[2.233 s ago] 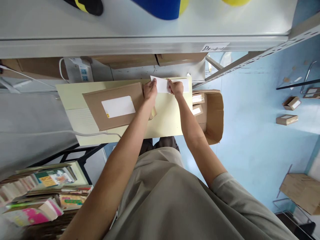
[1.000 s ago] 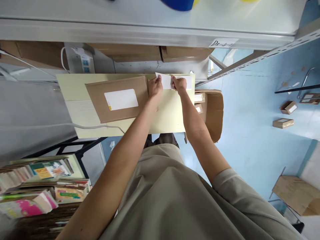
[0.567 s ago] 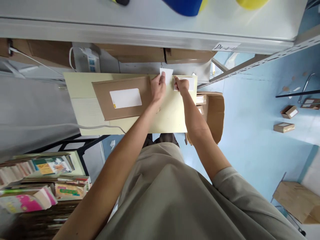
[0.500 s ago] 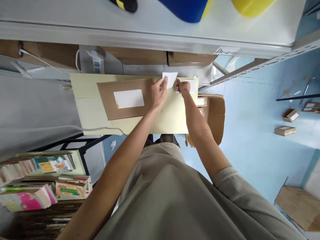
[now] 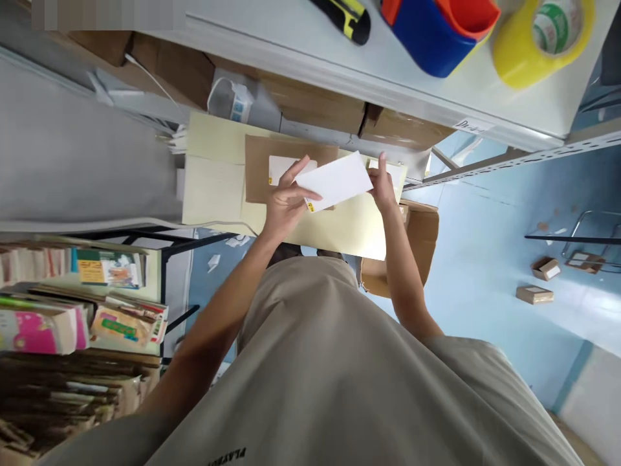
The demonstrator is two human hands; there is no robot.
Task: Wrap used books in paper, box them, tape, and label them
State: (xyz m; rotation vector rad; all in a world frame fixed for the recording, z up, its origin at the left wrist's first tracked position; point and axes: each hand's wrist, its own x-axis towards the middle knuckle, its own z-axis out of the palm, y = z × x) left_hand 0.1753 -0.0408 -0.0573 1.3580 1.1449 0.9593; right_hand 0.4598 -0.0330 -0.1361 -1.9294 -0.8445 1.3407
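White paper takes centre stage: a long slip [image 5: 337, 178] with a small yellow mark at one corner, tilted in the air above the desk [image 5: 213, 139]. On its left end is the left hand [image 5: 283, 208], fingers closed on the paper, one finger lying across the near corner! Over at the other end, the right hand [image 5: 383, 189] has its fingers at the slip's edge, thumb pointing up; whether it pinches the paper, one cannot tell. So the hands are apart, the slip spanning the gap between them.

Just below and behind it lies a flat brown parcel [image 5: 257, 162] on the pale yellow desk, its white label [image 5: 279, 169] partly covered by the left hand. To the right, another white paper [image 5: 395, 173] lies near the desk's end, partly behind the right hand. Beyond that end stands an open carton [image 5: 422, 236], lower down.

Up on the grey shelf [image 5: 301, 39], what a line-up: a black-and-yellow cutter [image 5: 348, 19], a blue-and-red holder [image 5: 431, 42], a fat yellow tape roll [image 5: 519, 55]. Far left, books [image 5: 116, 268] crowd a rack; away right, small boxes [image 5: 534, 294] sit on the blue floor [image 5: 480, 259].
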